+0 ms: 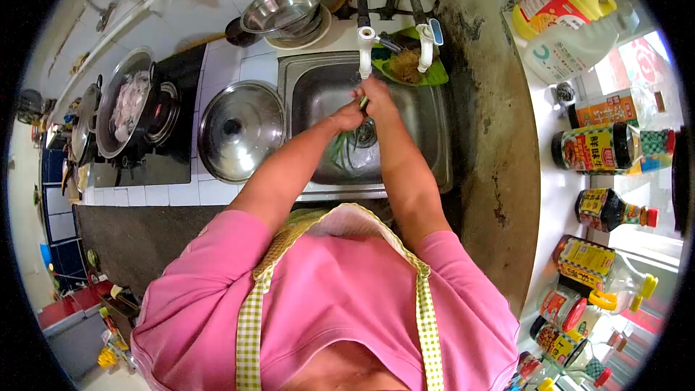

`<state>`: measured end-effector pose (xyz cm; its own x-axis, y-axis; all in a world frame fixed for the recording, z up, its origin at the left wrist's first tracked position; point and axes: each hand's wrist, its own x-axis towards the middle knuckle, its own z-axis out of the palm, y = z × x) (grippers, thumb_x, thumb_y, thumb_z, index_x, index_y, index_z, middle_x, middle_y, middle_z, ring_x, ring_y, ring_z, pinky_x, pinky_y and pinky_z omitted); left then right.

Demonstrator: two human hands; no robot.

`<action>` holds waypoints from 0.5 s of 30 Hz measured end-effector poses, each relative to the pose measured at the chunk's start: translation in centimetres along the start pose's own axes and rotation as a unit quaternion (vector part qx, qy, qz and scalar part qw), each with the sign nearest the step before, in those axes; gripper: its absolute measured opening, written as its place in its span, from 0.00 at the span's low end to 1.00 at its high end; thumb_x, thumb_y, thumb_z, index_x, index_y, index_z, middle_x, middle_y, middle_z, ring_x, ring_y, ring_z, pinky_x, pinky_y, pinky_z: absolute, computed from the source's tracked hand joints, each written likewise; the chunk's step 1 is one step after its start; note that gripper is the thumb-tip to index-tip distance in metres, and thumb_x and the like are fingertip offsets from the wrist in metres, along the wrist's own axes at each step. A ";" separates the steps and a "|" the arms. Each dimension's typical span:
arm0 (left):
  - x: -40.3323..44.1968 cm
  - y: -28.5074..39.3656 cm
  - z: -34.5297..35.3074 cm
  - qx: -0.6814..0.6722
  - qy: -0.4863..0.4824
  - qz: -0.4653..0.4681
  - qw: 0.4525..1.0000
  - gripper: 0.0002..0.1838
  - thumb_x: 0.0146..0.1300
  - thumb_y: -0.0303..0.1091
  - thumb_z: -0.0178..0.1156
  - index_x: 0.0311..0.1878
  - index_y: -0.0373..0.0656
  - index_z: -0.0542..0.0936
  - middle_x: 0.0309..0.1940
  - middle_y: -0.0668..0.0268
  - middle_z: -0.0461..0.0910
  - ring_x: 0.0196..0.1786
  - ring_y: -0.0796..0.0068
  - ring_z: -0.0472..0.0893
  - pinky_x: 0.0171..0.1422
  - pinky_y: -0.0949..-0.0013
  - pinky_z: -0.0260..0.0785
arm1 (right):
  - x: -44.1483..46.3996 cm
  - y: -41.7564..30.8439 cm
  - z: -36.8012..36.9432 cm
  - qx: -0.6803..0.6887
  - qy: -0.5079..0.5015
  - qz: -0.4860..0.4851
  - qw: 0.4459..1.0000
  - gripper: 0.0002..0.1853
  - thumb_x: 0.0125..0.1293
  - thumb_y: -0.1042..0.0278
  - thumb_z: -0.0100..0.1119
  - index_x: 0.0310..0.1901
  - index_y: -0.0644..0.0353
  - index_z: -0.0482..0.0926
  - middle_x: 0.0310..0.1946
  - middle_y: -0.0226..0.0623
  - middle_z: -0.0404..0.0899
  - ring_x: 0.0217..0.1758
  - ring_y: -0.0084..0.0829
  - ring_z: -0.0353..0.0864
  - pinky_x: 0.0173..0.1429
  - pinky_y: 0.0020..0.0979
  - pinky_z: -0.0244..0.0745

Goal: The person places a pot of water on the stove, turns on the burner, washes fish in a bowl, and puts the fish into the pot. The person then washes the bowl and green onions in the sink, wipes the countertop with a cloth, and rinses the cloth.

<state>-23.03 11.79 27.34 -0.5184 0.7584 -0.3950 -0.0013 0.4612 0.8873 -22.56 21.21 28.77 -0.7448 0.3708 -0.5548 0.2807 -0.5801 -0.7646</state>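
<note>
Both my hands meet over the steel sink (304, 94), just below the white tap (365, 51). My left hand (350, 115) is closed round a bunch of long green stalks (340, 152), which hang down into the basin. Against it, my right hand (375, 93) has its fingers curled at the upper end of the stalks, close under the spout. A short green piece shows between the two hands. The drain strainer (367, 132) lies in the basin beside the stalks.
Left of the sink are a large metal lid (242, 130) and a stove (181, 101) with a pan of meat (132, 105). Stacked metal bowls (282, 11) stand behind. A green basket (434, 72) sits behind the sink; bottles (597, 148) line the right ledge.
</note>
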 end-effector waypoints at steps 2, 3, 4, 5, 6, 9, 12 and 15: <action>2.9 -3.4 -0.7 0.053 0.019 -0.031 0.998 0.20 0.53 0.35 0.47 0.49 0.37 0.67 0.35 0.56 0.73 0.38 0.66 0.71 0.44 0.66 0.63 | 0.5 -0.7 -1.0 0.178 -0.040 0.067 0.981 0.10 0.58 0.60 0.51 0.26 0.57 0.68 0.18 0.30 0.69 0.17 0.26 0.69 0.18 0.25 0.62; 3.7 -4.9 -1.0 0.110 0.032 -0.067 0.991 0.20 0.53 0.36 0.48 0.49 0.37 0.67 0.35 0.57 0.72 0.36 0.66 0.71 0.43 0.66 0.63 | 0.8 -0.7 -2.1 0.171 -0.045 0.071 0.982 0.10 0.58 0.60 0.51 0.26 0.57 0.68 0.18 0.30 0.69 0.17 0.26 0.69 0.18 0.25 0.62; 2.0 -1.3 -1.7 0.103 0.021 -0.177 0.979 0.21 0.51 0.37 0.51 0.49 0.39 0.68 0.38 0.58 0.71 0.38 0.66 0.70 0.43 0.65 0.62 | 1.3 -0.8 -3.1 0.138 -0.049 0.012 0.989 0.08 0.57 0.63 0.52 0.29 0.58 0.69 0.20 0.30 0.70 0.19 0.25 0.69 0.20 0.23 0.62; 1.5 -0.7 -1.7 0.098 0.028 -0.177 0.979 0.21 0.51 0.37 0.51 0.49 0.39 0.68 0.38 0.58 0.71 0.38 0.66 0.70 0.43 0.65 0.62 | 1.4 -1.1 -3.5 0.106 -0.054 -0.048 0.992 0.07 0.56 0.65 0.53 0.32 0.59 0.71 0.21 0.30 0.71 0.21 0.24 0.69 0.21 0.22 0.62; 1.1 -0.3 -1.5 -0.007 0.073 -0.158 0.985 0.21 0.51 0.38 0.52 0.49 0.41 0.69 0.40 0.58 0.70 0.41 0.65 0.69 0.44 0.63 0.61 | 0.5 -1.9 -3.3 0.101 -0.059 -0.047 0.992 0.07 0.56 0.65 0.53 0.32 0.59 0.71 0.21 0.30 0.71 0.21 0.24 0.69 0.21 0.22 0.62; 1.9 0.6 -1.0 -0.204 0.122 -0.137 0.962 0.21 0.51 0.40 0.53 0.49 0.44 0.69 0.43 0.58 0.69 0.45 0.64 0.67 0.46 0.59 0.60 | -4.6 -5.9 -1.7 -0.120 0.062 -0.313 0.940 0.14 0.54 0.72 0.52 0.43 0.62 0.73 0.31 0.33 0.75 0.30 0.22 0.71 0.32 0.21 0.64; 3.2 0.3 -0.5 -0.283 0.105 -0.084 0.950 0.20 0.52 0.41 0.54 0.48 0.46 0.70 0.45 0.58 0.68 0.46 0.65 0.65 0.46 0.55 0.59 | -8.2 -9.3 0.1 -0.277 0.091 -0.439 0.850 0.12 0.54 0.72 0.52 0.41 0.64 0.74 0.35 0.38 0.76 0.36 0.29 0.74 0.40 0.27 0.67; 1.8 2.0 0.2 -0.264 0.134 -0.062 0.953 0.18 0.54 0.42 0.53 0.45 0.45 0.72 0.41 0.59 0.71 0.43 0.66 0.67 0.46 0.59 0.60 | -10.9 -11.5 0.7 -0.498 0.111 -0.407 0.758 0.17 0.53 0.74 0.47 0.47 0.62 0.71 0.42 0.44 0.74 0.43 0.40 0.74 0.46 0.31 0.67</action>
<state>-23.80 14.12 28.35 -0.6861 0.5362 -0.4917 -0.4700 0.1893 0.8622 -18.10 23.34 43.82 -0.8279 0.4886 0.2754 0.1829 0.6994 -0.6909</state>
